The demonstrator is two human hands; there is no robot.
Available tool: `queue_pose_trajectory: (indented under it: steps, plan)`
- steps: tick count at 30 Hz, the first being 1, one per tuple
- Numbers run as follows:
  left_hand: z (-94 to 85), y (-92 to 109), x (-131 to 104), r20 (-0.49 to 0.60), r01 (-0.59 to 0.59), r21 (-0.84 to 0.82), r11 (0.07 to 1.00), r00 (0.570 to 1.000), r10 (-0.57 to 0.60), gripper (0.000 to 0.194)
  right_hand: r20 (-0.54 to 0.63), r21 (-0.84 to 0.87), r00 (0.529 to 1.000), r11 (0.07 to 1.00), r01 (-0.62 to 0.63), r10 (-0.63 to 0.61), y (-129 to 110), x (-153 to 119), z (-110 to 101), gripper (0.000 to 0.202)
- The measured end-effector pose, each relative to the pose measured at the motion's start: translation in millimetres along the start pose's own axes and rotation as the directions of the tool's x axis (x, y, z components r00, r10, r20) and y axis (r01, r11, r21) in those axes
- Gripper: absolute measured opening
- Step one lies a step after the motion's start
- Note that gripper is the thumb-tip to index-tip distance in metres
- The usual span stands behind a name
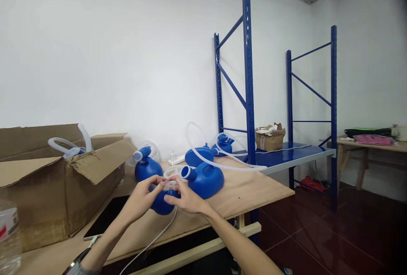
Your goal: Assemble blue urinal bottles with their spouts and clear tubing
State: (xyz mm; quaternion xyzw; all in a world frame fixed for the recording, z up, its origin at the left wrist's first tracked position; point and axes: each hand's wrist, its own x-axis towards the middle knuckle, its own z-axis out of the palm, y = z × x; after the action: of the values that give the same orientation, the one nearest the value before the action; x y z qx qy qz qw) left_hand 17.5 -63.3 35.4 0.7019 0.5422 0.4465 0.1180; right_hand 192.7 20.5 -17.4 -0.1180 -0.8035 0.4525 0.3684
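Both hands meet over a blue bottle [163, 205] near the table's front edge. My left hand [143, 196] pinches a small clear piece [170, 185] at the bottle's top from the left. My right hand [184, 196] has its fingers closed round the same clear piece from the right. The fingers partly hide the piece and the bottle's neck. Just right of the hands lies a larger blue bottle [208, 180] with an open, light-rimmed spout. Behind my left hand is another blue bottle [148, 169] with a spout and a clear tube.
A cardboard box [41, 207] with clear tubes stands left, beside a black tablet [106, 215] and a plastic bottle [9, 237]. More blue bottles [199, 156] with looping tubes lie behind. A white cable [152, 243] hangs over the edge. Blue shelving [249, 80] rises at right.
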Motion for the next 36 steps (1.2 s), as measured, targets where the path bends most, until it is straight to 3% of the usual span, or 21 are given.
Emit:
queue_pose_trajectory:
  steps: [4, 8, 12, 19, 32, 36]
  plan:
    - [-3.9, -5.2, 2.7, 0.098, 0.000, -0.028, 1.000, 0.995, 0.003, 0.035, 0.025, 0.245, 0.998, 0.967, -0.068, 0.064, 1.2, 1.2, -2.0, 0.036]
    - [-5.6, -2.4, 4.1, 0.106, -0.039, 0.066, 0.997, 0.994, 0.031, 0.028, -0.026, 0.271, 0.999, 0.962, -0.029, 0.037, 8.0, 7.1, 2.4, 0.036]
    - [-4.6, -0.4, 3.8, 0.088, -0.078, 0.128, 0.989, 0.994, 0.067, 0.023, -0.064, 0.152, 0.998, 0.988, 0.029, -0.019, 11.7, 6.1, 4.4, 0.032]
    - [-2.7, 1.2, 2.1, 0.034, -0.095, 0.180, 0.979, 0.995, 0.090, 0.023, -0.152, -0.148, 0.983, 0.986, 0.078, -0.101, -4.1, -1.8, 6.4, 0.022]
    - [-13.7, -0.8, -9.1, 0.217, -0.120, -0.049, 0.992, 0.968, 0.128, 0.042, -0.104, -0.163, 0.988, 0.982, 0.093, -0.111, -6.3, -7.0, -0.5, 0.031]
    - [-10.3, -1.4, -8.4, 0.229, -0.113, 0.003, 0.994, 0.967, 0.110, 0.041, -0.084, -0.141, 0.989, 0.984, 0.107, -0.119, -5.6, -7.9, -0.7, 0.030]
